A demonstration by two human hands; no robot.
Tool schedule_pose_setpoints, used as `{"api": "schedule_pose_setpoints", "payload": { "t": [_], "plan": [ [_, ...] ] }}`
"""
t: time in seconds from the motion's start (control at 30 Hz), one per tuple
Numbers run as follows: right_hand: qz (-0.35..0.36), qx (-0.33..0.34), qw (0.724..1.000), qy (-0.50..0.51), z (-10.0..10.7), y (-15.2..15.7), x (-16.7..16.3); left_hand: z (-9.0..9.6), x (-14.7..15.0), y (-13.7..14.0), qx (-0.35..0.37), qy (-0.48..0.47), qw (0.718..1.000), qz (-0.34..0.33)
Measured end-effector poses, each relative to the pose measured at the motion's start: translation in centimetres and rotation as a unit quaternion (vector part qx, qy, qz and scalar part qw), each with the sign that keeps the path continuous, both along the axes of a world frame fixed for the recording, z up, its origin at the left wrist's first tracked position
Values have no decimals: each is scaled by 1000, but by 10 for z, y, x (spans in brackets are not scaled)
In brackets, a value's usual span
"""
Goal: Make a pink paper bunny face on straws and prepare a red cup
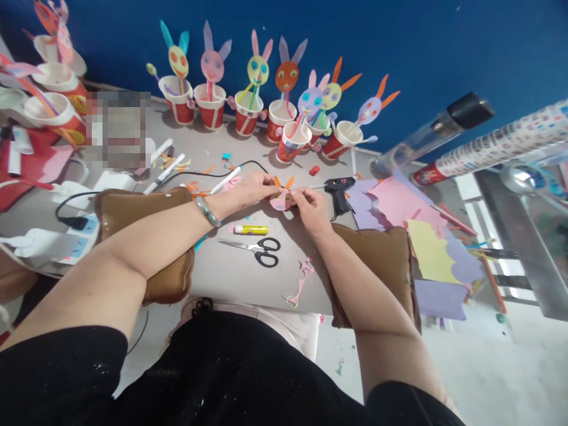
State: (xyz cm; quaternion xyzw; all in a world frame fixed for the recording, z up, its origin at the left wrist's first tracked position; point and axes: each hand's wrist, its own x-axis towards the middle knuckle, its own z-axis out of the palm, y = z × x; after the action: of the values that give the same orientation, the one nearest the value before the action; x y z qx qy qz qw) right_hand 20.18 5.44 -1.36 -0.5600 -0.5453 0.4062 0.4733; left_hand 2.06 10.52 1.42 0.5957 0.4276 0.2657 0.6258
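Observation:
Between my two hands is a pink paper rabbit face with orange ears and some features on its front. My left hand pinches it near the ears on the left, and my right hand grips its right edge with fingertips. On the table below lie a yellow glue stick and black-handled scissors, blades pointing left. A black glue gun rests just to the right of my right hand. Pink paper scraps are scattered nearer my body.
Several paper cups with paper rabbits stand along the blue wall. Brown cushions lie under both forearms. Coloured paper sheets are at the right, with markers and a power strip at the left.

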Motion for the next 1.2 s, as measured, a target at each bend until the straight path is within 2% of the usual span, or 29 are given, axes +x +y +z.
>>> {"api": "schedule_pose_setpoints", "payload": {
  "t": [0.4,0.6,0.8,1.0,1.2],
  "plan": [
    [-8,-15,1000,-12,1,-1,-4,13,2,-1,-34,-11,999,-7],
    [-28,14,999,14,-8,3,-2,15,-1,-1,-25,4,1000,14],
    [-54,-4,998,37,-17,9,1,12,-3,2,-20,11,1000,9],
    [-35,3,999,-1,-12,6,1,16,-3,-1,-20,31,999,8],
    [-11,1,999,-39,-3,2,-1,10,0,-2,-33,1,999,-1]
  ]
}}
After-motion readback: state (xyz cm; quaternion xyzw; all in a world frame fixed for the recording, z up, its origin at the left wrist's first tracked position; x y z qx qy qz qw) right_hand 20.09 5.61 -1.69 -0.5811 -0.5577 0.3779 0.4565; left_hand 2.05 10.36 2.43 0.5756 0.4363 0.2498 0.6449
